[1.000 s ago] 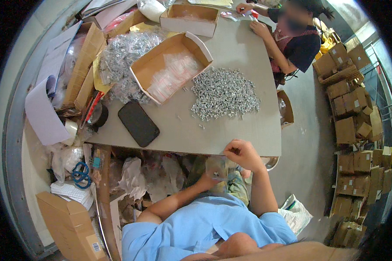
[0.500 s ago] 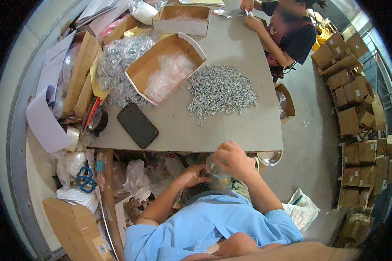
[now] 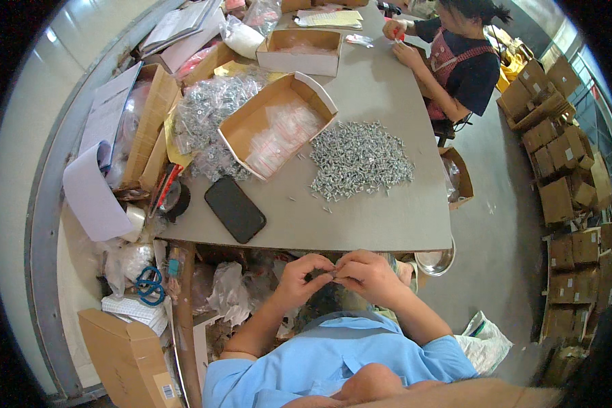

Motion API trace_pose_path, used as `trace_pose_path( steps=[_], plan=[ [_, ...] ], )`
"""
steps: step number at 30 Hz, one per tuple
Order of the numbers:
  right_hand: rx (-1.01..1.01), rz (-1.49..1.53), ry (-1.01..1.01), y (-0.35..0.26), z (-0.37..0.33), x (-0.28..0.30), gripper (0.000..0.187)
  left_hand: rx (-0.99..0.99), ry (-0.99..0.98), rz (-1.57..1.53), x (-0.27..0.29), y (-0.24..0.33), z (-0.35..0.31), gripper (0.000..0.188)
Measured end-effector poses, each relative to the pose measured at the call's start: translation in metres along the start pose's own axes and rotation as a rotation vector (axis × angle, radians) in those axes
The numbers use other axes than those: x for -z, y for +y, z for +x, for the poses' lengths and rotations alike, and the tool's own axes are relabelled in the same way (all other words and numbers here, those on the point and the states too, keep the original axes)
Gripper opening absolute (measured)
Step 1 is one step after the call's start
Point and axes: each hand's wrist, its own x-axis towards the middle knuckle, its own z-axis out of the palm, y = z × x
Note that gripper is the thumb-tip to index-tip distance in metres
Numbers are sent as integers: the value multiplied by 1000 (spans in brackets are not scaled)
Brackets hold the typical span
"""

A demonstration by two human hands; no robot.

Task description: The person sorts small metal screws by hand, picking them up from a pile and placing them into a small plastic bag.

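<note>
My left hand (image 3: 307,278) and my right hand (image 3: 365,274) meet just off the table's front edge, above my lap. Fingertips of both are pinched together, close to touching each other. Whatever sits between them is too small or too hidden to name. Beyond them on the table lies a heap of small silver screws (image 3: 362,162). A white-edged cardboard tray (image 3: 243,134) with clear plastic bags (image 3: 282,136) in it stands left of the heap. Nearer to me rests a black phone-like slab (image 3: 236,209).
Filled clear bags (image 3: 214,119) pile up at the left, beside a tape roll (image 3: 175,200) and blue-handled scissors (image 3: 149,284). A co-worker (image 3: 455,64) sits at the far right, handling something small. Cardboard boxes (image 3: 572,255) line the right side; a metal bowl (image 3: 435,260) is below the table corner.
My right hand has come down beside my left, and their fingertips now meet. Clear film seen near my right hand before is no longer distinct. The whole view has shifted slightly.
</note>
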Motion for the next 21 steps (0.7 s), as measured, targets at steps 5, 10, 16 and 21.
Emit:
trace_pose_path(
  steps=[5,10,16,21],
  plan=[
    [-231,60,63,-4,1,-3,15,-119,140,182,-12,14,6,12],
    [-102,64,67,2,3,-6,11,-107,98,257,-9,23,11,8],
    [-186,79,101,9,3,8,10,3,263,390,39,38,25,11],
    [-355,-148,327,54,4,18,22,-363,908,767,131,71,97,12]
  ],
)
